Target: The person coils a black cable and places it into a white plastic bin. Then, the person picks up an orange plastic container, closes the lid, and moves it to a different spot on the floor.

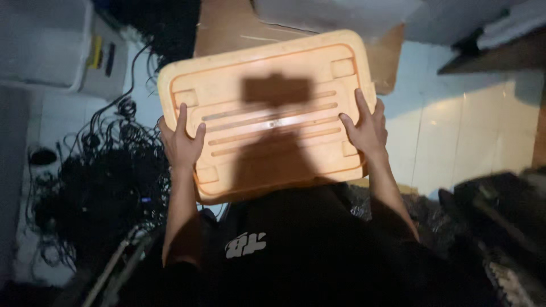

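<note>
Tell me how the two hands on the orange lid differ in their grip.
The left hand grips the orange lid at its left edge, thumb up along the face; the right hand grips the right edge with fingers spread and pointing up. The left hand sits lower on the lid than the right hand. Both are bare and clasp the lid over its edges, holding it up.
</note>
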